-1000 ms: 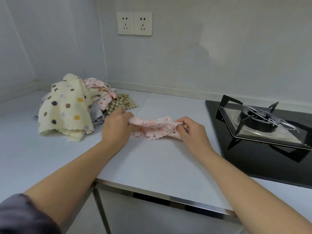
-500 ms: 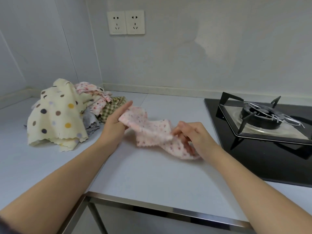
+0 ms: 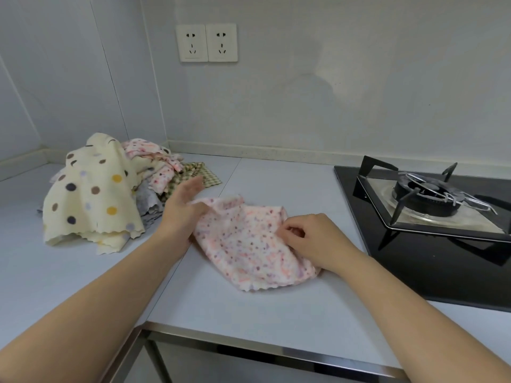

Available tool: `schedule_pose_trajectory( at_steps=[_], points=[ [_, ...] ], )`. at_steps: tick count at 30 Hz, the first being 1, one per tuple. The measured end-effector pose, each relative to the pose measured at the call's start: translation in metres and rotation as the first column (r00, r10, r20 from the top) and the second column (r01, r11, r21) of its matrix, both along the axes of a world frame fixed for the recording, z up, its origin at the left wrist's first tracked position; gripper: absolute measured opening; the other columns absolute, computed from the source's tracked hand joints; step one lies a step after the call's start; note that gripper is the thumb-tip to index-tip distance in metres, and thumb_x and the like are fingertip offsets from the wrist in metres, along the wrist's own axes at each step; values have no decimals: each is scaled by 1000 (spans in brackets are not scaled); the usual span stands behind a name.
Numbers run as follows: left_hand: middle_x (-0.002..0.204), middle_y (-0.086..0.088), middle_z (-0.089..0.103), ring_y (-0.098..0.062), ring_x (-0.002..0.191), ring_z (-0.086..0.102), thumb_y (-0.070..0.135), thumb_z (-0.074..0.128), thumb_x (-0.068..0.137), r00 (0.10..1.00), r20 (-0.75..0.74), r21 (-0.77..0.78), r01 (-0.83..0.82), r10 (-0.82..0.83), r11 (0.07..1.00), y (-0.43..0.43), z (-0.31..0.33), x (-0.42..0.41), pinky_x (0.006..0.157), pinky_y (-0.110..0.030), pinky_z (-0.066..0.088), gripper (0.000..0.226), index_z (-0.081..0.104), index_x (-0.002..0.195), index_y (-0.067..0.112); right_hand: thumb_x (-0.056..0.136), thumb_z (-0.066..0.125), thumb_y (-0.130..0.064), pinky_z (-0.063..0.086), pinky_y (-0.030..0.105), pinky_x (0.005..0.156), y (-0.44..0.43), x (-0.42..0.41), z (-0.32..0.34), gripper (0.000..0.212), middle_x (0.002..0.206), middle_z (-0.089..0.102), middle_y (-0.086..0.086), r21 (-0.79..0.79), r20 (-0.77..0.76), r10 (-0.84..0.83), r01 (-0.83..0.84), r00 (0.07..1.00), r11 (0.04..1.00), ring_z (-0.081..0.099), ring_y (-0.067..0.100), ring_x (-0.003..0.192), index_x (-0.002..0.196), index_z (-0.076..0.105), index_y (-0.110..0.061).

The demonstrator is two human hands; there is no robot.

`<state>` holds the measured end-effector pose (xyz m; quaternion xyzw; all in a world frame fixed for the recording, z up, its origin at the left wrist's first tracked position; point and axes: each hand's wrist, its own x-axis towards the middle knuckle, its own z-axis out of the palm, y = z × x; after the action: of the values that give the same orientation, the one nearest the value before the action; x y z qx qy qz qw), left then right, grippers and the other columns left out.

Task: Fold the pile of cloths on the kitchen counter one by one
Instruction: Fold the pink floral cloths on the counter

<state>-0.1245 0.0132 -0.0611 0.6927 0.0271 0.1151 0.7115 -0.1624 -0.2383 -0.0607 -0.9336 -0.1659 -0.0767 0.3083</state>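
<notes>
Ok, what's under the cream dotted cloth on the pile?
Under the cream dotted cloth, a crumpled grey cloth pokes out at its right edge, and a pink-spotted cloth shows behind its top. Anything lying deeper beneath it is covered.

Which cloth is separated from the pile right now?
The pink speckled cloth, gripped by the left hand and right hand; the others lie in the pile.

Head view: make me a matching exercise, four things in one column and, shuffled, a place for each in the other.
1. pink speckled cloth
2. cream dotted cloth
3. gas burner
4. wall sockets

A. above the counter, on the wall
B. on top of the pile, at the left
C. pinched by the right hand, mid-counter
D. on the black hob, at the right

Pairs: 1-C, 2-B, 3-D, 4-A
</notes>
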Motion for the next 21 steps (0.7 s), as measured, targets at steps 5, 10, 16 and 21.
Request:
schedule_pose_trajectory(
  at_steps=[5, 10, 16, 21],
  points=[
    [139, -2, 43, -18, 107, 55, 4, 58, 86, 964, 123, 512, -266, 237, 817, 3, 1, -6, 81, -22, 46, 50, 48, 132, 21, 88, 65, -28, 46, 25, 62, -1, -1, 0, 6, 52, 54, -16, 54, -36, -7, 9, 999, 999, 49, 2, 53, 86, 69, -32],
    [142, -6, 48, -27, 129, 46, 26, 57, 88, 935, 344, 901, -301, -92, 312, -13, -1, -16, 98, -41, 42, 39, 56, 126, 16, 83, 58, -17, 52, 26, 74, 0, -4, 2, 35, 70, 61, -17, 58, -123, 75, -68, 990, 996, 53, 0, 60, 108, 60, -42],
    [161, -2, 14, -20, 149, 8, 60, 29, 96, 955, -174, 968, 211, -242, 139, -27, -15, -13, 119, -40, 13, 64, 27, 151, 27, 88, 52, -6, 41, 18, 57, -7, -5, 9, 39, 66, 56, -10, 238, -108, 63, -36, 992, 971, 47, 2, 55, 111, 52, -38],
    [162, -8, -6, -21, 149, -9, 61, 27, 96, 966, -211, 969, 227, -150, 102, -17, -17, -8, 119, -42, -2, 66, 14, 153, 32, 85, 46, -4, 30, 22, 51, -16, -1, 13, 25, 49, 38, -10, 310, -65, -122, 136, 990, 941, 34, 6, 45, 95, 52, -26]
  ],
)
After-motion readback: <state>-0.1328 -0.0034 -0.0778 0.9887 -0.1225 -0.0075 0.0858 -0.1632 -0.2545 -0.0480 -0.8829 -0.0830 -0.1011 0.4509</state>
